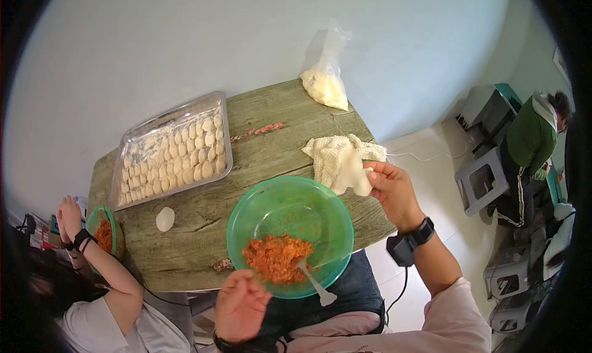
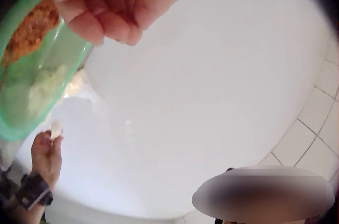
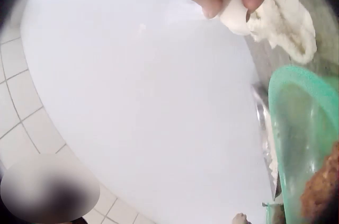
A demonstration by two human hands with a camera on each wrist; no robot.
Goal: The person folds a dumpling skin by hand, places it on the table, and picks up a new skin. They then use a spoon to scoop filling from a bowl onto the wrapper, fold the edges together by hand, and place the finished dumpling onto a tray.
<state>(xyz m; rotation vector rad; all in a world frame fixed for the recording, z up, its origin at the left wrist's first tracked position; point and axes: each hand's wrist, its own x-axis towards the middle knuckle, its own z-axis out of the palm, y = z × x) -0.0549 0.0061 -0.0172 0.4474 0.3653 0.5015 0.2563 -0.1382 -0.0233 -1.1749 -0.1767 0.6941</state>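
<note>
My right hand [image 1: 398, 192] pinches a thin white dough wrapper [image 3: 233, 15] between thumb and fingers, beside the cream knitted cloth [image 1: 322, 152]. More pale dough [image 1: 350, 168] shows at the cloth, just left of those fingers. My left hand [image 1: 242, 307], fingers loosely curled with nothing in them, is at the near-left rim of a green bowl [image 1: 308, 208]. Inside the bowl sits orange-red minced filling [image 1: 274, 257]. A pale spoon [image 1: 317, 285] leans out of it over the near rim.
A metal tray [image 1: 229, 149] holds rows of floured dumplings [image 1: 179, 155]. One round wrapper [image 1: 165, 219] lies on the wooden table [image 1: 265, 146]. A bag of pale contents [image 1: 325, 87] stands by the wall. At left, another person [image 1: 117, 297] sits by a smaller green bowl [image 1: 118, 229].
</note>
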